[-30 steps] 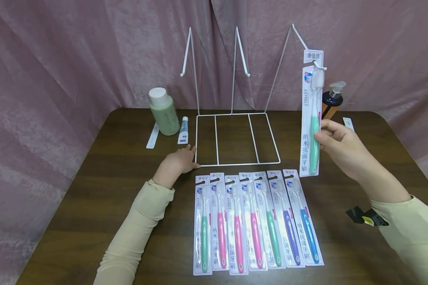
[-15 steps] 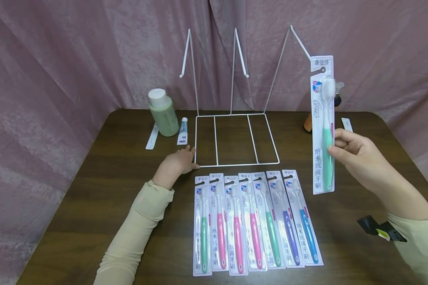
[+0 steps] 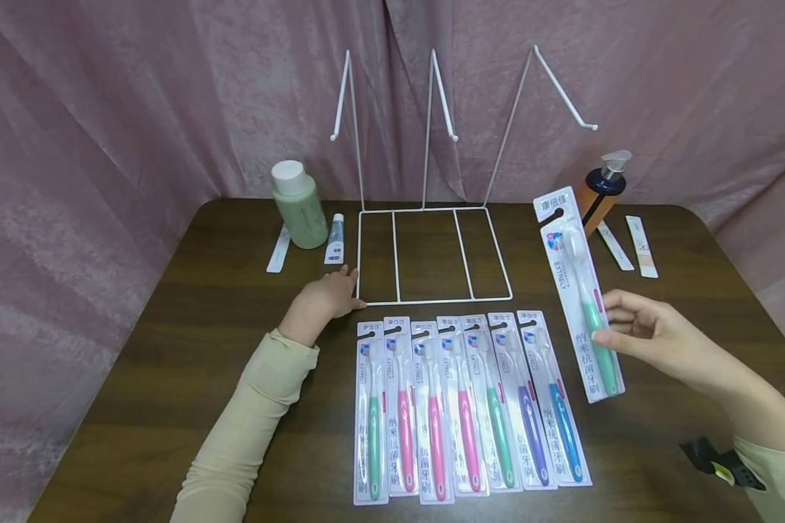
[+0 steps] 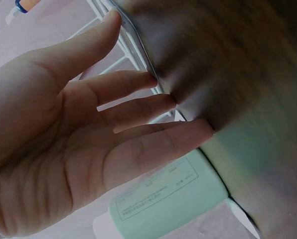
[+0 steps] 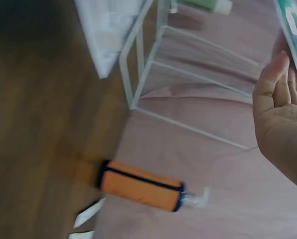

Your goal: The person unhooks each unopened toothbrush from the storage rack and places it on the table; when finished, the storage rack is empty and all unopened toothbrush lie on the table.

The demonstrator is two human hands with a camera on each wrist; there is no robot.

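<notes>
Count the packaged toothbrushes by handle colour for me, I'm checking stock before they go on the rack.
Green: 3, two in the row and one held by the right hand at
Pink: 3
Purple: 1
Blue: 1
Total: 8

Left hand (image 3: 323, 299) flat, right hand (image 3: 654, 338) pinching

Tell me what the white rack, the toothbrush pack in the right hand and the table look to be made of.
White rack: thin metal wire, probably white-coated, going by its slim rigid rods and hooks.
Toothbrush pack: printed card under a clear, glossy plastic blister, most likely; it glints.
Table: dark wood or wood-look laminate; grain streaks show, with a low sheen.
</notes>
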